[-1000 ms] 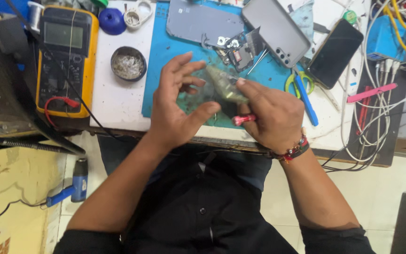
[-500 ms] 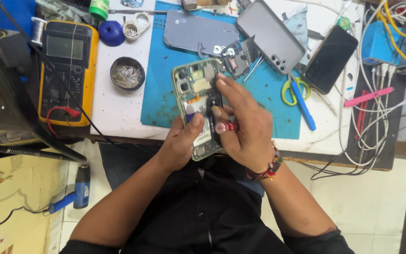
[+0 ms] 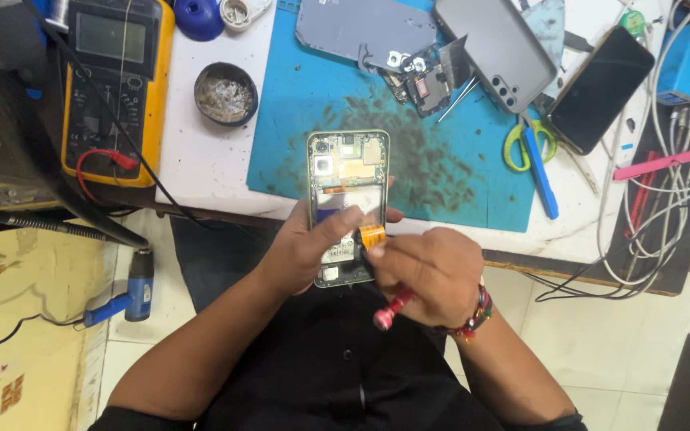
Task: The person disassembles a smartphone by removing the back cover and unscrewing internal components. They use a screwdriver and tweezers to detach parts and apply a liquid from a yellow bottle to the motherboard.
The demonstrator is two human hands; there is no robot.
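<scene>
My left hand (image 3: 313, 247) holds an opened phone (image 3: 347, 172) with its back cover off, upright over the table's front edge; its circuit boards and an orange flex strip show. My thumb lies across the phone's lower half. My right hand (image 3: 429, 275) grips a small red-handled screwdriver (image 3: 390, 310), its tip hidden at the phone's lower right, near the flex strip. A beaded bracelet sits on my right wrist.
A blue work mat (image 3: 449, 172) carries a grey back cover (image 3: 365, 32), loose phone parts (image 3: 425, 76), a grey phone case (image 3: 501, 48), green-handled scissors (image 3: 525, 144). A yellow multimeter (image 3: 113, 80), round tin (image 3: 225, 93), dark phone (image 3: 600, 88) and cables (image 3: 664, 199) lie around. A blue heat gun (image 3: 133, 287) rests on the floor.
The phone moved from flat over the mat toward me, off the table edge, and now stands upright in my left hand. My right hand came down with the screwdriver to its lower end.
</scene>
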